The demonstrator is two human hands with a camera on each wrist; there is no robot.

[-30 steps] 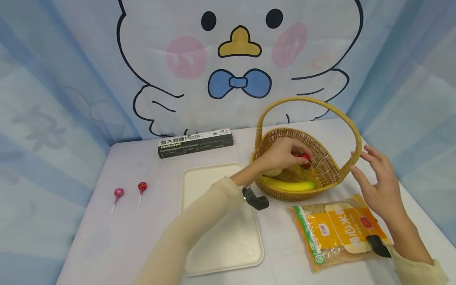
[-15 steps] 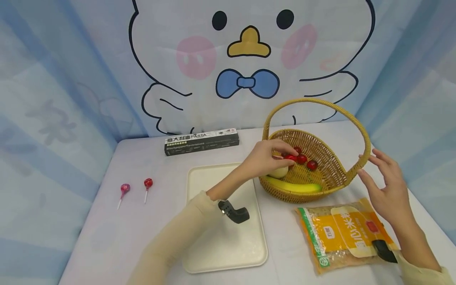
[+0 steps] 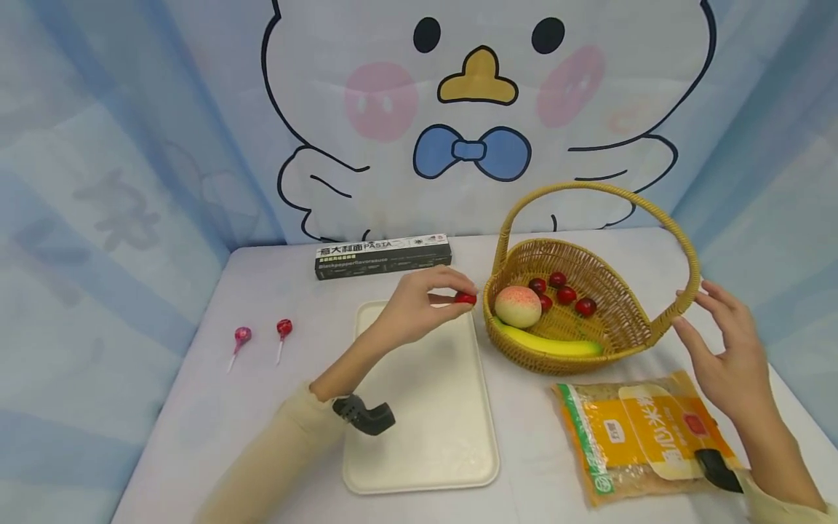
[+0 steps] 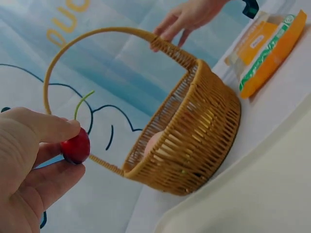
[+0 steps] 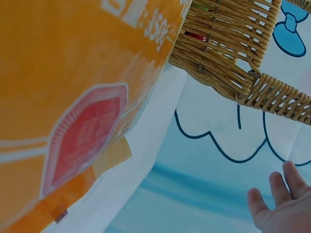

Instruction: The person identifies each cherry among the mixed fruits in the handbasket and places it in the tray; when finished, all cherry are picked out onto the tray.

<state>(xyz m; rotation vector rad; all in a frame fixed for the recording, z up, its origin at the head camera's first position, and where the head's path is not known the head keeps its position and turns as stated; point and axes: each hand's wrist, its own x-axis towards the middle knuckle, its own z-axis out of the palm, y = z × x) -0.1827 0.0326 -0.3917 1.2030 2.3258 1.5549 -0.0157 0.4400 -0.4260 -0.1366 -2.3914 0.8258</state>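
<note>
Pale blue fabric (image 3: 209, 131) printed with a white cartoon chick hangs behind a white worktop (image 3: 177, 437). Person's left hand (image 3: 419, 307) pinches one shiny red cherry (image 4: 76, 146) with a green stem between thumb and fingers, clear of the yellow-brown wicker basket (image 3: 556, 251) and just beside its left rim, near the far right corner of a cream rectangular tray (image 3: 419, 444). Well apart from it, the right hand (image 3: 733, 356) has its fingers spread loosely at the right foot of the basket's arched handle; I cannot tell how firmly they touch. Inside the basket sit a pink-and-cream round peach (image 3: 519, 307), a curved yellow banana (image 3: 556, 346) and five dark red cherries (image 3: 566, 295). An orange, see-through plastic food bag (image 3: 628, 429) lies in front of the basket. Behind the tray stands a long black-and-white pasta box (image 3: 382, 258); two round-headed lollipops, one red (image 3: 284, 327) and one pink (image 3: 243, 335), lie to its left.
</note>
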